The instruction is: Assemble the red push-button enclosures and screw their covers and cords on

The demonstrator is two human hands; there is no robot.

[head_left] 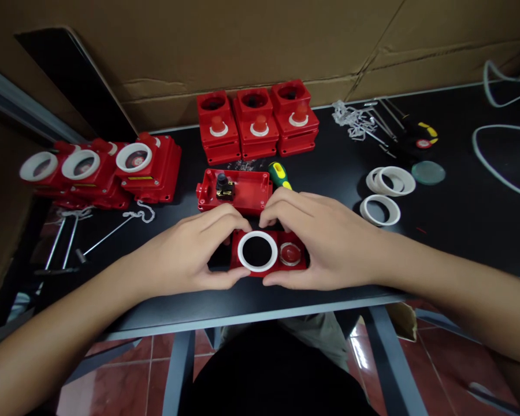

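A red box cover [281,267] lies near the front edge of the table, with a white ring [241,258] around its round opening and a red knob [290,254] on its right part. My left hand [199,248] grips it from the left, thumb and fingertips at the ring's edge. From the right, my right hand [325,242] curls around the cover, thumb along its front and fingers behind. Just beyond my hands sits an open red box base [253,193] with a black switch [224,188] inside. A green-and-yellow screwdriver handle [278,173] lies beside it.
Several assembled red boxes [156,173] with white rings stand at left, near small metal hammers [104,236]. Three more red boxes [256,130] stand at the back. White rings [380,210], a glass disc [429,173], chains and tools [375,124], and a white cable [481,151] lie at right.
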